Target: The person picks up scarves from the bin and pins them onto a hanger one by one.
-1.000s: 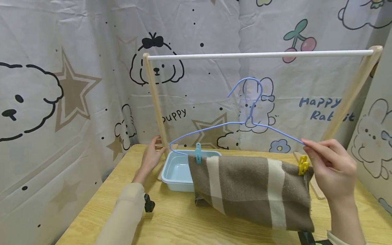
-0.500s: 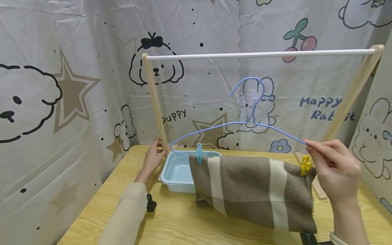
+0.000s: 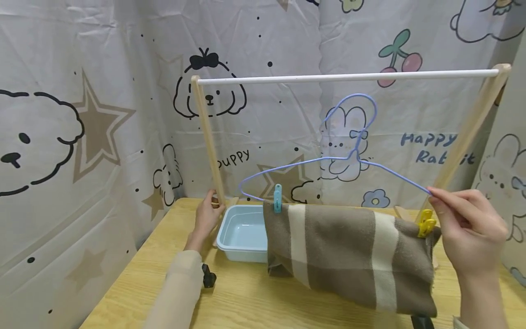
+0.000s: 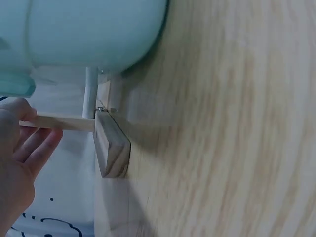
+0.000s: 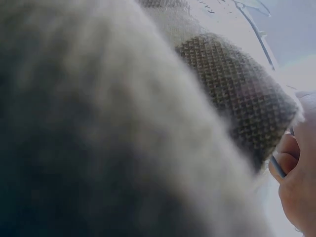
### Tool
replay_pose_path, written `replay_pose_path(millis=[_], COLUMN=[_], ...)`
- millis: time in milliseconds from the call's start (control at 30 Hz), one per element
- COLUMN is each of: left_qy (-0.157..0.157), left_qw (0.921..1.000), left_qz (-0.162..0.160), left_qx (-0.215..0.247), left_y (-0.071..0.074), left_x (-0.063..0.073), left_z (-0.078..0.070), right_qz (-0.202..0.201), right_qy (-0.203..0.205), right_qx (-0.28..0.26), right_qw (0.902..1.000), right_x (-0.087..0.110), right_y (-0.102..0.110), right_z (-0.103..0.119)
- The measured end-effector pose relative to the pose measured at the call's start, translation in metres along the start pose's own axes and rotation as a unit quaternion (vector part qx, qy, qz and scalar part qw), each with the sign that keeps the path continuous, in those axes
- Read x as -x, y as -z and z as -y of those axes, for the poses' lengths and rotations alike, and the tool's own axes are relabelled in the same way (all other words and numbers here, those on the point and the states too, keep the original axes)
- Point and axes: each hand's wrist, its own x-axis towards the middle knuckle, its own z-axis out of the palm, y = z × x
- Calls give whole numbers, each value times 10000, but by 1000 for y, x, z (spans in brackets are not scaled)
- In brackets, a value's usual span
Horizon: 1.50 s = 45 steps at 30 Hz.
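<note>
My right hand (image 3: 472, 233) pinches the right end of a blue wire hanger (image 3: 304, 161), holding it up in front of the rack. A brown and cream checked cloth (image 3: 341, 246) hangs from the hanger's lower bar. A light blue clothespin (image 3: 277, 198) clips its left corner and a yellow clothespin (image 3: 427, 224) its right one. My left hand (image 3: 207, 217) grips the left wooden post (image 3: 208, 137) of the rack low down, near its foot (image 4: 111, 148). In the right wrist view the cloth (image 5: 237, 94) covers most of the picture, with curled fingers at the edge.
A white rod (image 3: 349, 77) spans the rack's two wooden posts, above the hanger's hook. Behind the cloth a pale blue basin (image 3: 242, 253) stands on the wooden table (image 3: 135, 283), partly hidden. A printed curtain (image 3: 263, 41) closes off the back and sides.
My right hand has moved to the right, carrying the hanger and cloth along. The hanger's hook has risen and come nearer the rod. My left hand stays on the post.
</note>
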Motion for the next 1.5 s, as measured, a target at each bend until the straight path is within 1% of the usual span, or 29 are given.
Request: replay_pose_path(millis=[100,300,333,400,500,567,600,667,767,800,900,1000,1133,1333,1500], left_qy=[-13,22,42,94,169,144,124,73,-14,-48,-40,27,73,116,125], left_qw=[9999,9997,9997,9995,9993,9992,9992,9992,9989,9987,9983,9982,9983,9982,9982], left_qz=[-82,-43,-55,-80,-111,-148,-167,-203,-273,-303,-369,-386,-366,-358,-387], left_qx=[-99,-228,-245,-286,-300,-330,-335,-340,-375,-397,-456,-465,-448,-472,-443], left_y=[-4,-12,-12,-11,-8,-5,-4,-3,-2,-2,-4,-6,-5,-4,-3], left_x=[0,-2,-3,-3,-3,-3,-2,-2,-2,-2,-1,0,2,3,3], left_z=[-1,-6,-7,-7,-5,-3,-2,-1,0,1,1,0,-1,-1,1], right_qz=[-53,44,82,134,299,360,431,523,540,559,500,504,531,470,537], right_qy=[-84,-163,-196,-290,-477,-538,-527,-627,-873,-983,-1255,-1419,-1484,-1429,-1471], right_qx=[266,859,964,1003,1283,1412,1563,1767,1802,1859,1860,2028,2267,2297,2417], right_qw=[9996,9962,9951,9944,9901,9879,9854,9809,9783,9760,9732,9676,9611,9616,9576], right_x=[-2,-6,-7,-10,-17,-24,-27,-35,-44,-46,-51,-56,-61,-63,-61], right_y=[4,18,21,25,30,32,34,36,37,37,35,33,32,29,28], right_z=[1,-3,-4,-8,-10,-12,-13,-15,-20,-22,-26,-31,-38,-49,-56])
